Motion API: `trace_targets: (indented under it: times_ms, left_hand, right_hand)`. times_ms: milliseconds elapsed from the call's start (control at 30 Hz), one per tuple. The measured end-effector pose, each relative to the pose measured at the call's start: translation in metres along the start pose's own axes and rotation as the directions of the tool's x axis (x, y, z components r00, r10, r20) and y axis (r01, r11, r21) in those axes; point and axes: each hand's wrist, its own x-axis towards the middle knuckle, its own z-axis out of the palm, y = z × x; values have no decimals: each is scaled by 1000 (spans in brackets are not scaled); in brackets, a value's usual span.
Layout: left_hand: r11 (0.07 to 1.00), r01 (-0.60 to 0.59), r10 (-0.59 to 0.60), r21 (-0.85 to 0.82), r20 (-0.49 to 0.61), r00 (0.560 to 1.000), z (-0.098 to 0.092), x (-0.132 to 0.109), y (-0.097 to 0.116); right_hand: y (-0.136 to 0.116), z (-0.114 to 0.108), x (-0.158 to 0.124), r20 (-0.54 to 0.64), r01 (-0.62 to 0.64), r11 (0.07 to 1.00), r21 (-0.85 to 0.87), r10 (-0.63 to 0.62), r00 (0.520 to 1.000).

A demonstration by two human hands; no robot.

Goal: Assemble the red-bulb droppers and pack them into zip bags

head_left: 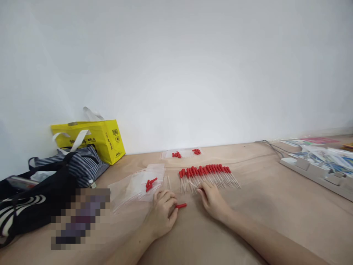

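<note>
My left hand is closed, with a red rubber dropper bulb held between thumb and fingers and pointing right. In my right hand a thin clear glass dropper tube is pinched, its free end toward the upper left. The bulb and this tube are apart. Just beyond my right hand, a row of droppers with red bulbs lies side by side, their glass tips toward me. Bare glass tubes lie past my left fingers. Several loose red bulbs rest on clear plastic bags.
Near the wall lies another clear bag with red bulbs and tubes. A yellow bag, a striped bag and a black bag stand left. At right are a white power strip and plastic packets.
</note>
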Motion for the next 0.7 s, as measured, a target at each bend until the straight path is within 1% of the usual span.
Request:
trace_targets:
  times_ms: [67,133,200,267,333,400,500,600,700]
  left_hand:
    - [998,23,-22,-53,30,999,0,-2,8]
    - [994,68,-65,-82,44,997,1,-2,11]
    - [990,96,-88,-103,88,992,4,-1,11]
    - [986,121,-105,-115,137,985,9,2,10]
    - [981,154,-134,-121,155,979,14,5,9]
    - [974,185,-168,-130,134,977,18,6,7]
    - [961,222,-209,-163,90,974,20,7,7]
    - [940,256,-246,-225,70,967,18,6,8]
    - [899,300,-293,-321,69,954,16,7,11]
  right_hand:
    - [14,-10,-17,-5,17,997,71,-16,1000]
    - [20,-16,-26,-6,24,992,120,-23,1000]
    - [18,-19,-30,18,41,991,126,-44,999]
    - [12,-19,-29,64,70,994,81,-75,995]
    - [3,-17,-27,105,95,995,26,-97,990]
    - [-4,-16,-26,122,110,994,4,-109,987]
    - [-11,-15,-26,121,124,992,24,-126,985]
    - [-14,-15,-27,105,127,990,53,-132,986]
    - [-17,-14,-27,110,148,986,81,-156,982]
